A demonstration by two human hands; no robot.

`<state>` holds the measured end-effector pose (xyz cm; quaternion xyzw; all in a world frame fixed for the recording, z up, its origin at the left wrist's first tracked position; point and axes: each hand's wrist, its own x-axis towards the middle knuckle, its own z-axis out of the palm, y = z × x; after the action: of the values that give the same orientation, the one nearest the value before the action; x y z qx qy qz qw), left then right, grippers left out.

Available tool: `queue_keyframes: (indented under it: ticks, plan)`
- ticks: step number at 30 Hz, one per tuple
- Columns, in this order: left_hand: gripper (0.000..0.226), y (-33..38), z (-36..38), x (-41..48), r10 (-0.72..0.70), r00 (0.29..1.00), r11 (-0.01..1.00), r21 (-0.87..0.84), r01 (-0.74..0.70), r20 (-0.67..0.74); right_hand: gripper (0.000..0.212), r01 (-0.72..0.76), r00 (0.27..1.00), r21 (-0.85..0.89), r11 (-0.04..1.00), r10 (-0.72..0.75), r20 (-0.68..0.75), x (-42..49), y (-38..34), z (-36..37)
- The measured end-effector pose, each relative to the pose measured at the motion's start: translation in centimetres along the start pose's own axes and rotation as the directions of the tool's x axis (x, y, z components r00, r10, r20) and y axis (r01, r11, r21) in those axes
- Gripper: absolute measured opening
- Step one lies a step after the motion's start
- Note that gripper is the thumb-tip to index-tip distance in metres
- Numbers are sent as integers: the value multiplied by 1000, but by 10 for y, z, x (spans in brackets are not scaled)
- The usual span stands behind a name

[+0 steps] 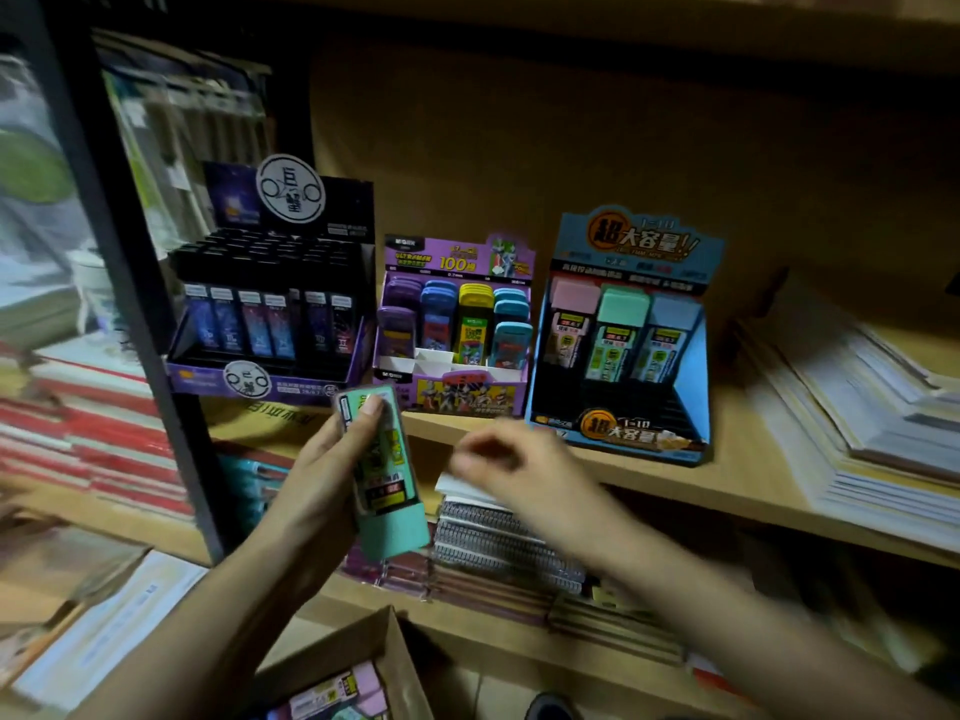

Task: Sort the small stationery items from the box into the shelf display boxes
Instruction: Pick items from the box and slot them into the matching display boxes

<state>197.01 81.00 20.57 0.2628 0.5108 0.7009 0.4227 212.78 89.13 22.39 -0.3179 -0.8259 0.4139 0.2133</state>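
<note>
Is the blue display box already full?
No, the blue display box holds cases only at the back; its front slots are empty.

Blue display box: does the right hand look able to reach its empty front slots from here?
Probably yes. The right hand hovers just before the shelf edge, left of the blue display box, whose open front faces it with nothing between.

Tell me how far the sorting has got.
Done: three cases stand in the back row of the blue display box; its front slots are empty. In hand: the left hand grips a green case; the right hand is blurred. Left: more packs lie in the cardboard box.
</note>
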Motion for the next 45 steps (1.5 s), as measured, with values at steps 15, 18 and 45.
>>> queue_keyframes:
  ticks: [15,18,45]
  plan:
    - [16,11,-14,4,106,993,990,-98,-101,53,10,-196,978,548,813,205,45,-1,6,19]
    - [20,1,-12,4,108,986,992,58,-116,128,14,-100,973,633,767,209,-99,-2,7,-8]
    - [40,-33,87,57,499,673,-9,780,-625,545,13,214,866,-269,939,-309,-392,61,45,-170]
